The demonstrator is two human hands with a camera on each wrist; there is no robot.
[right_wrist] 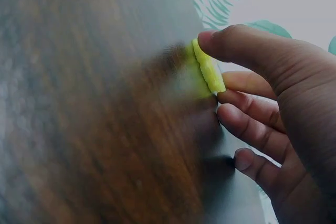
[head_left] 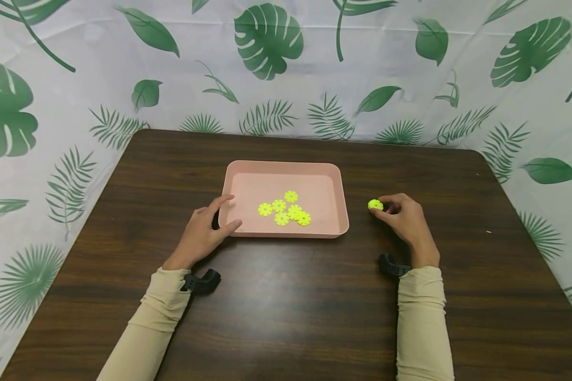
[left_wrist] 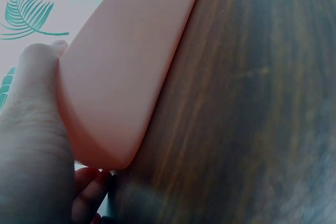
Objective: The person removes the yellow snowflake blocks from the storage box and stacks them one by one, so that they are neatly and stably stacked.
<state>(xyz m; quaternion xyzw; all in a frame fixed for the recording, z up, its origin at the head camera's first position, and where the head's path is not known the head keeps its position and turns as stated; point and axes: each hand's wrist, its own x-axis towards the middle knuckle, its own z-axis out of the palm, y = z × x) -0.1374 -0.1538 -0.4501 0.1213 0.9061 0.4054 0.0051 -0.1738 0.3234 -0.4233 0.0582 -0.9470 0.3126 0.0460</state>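
A pink tray [head_left: 286,227] lies on the table, holding several neon-yellow notched plastic discs [head_left: 265,209]. My left hand [head_left: 197,235] grips its left end, thumb over the near rim and index finger over the side; the left wrist view shows the fingers against the tray's outer wall [left_wrist: 121,66]. To the right of the tray, my right hand [head_left: 406,219] pinches another neon-yellow notched disc [head_left: 375,204] between thumb and fingers. In the right wrist view this disc [right_wrist: 209,66] appears edge-on, close over the table, with the other fingers loosely bent below it.
The dark wood-grain table [head_left: 286,296] reaches back to a white curtain [head_left: 324,69] printed with green leaves. Black wrist straps [head_left: 202,281] sit at both cuffs. A tiny pale speck [head_left: 488,232] lies on the table at the right.
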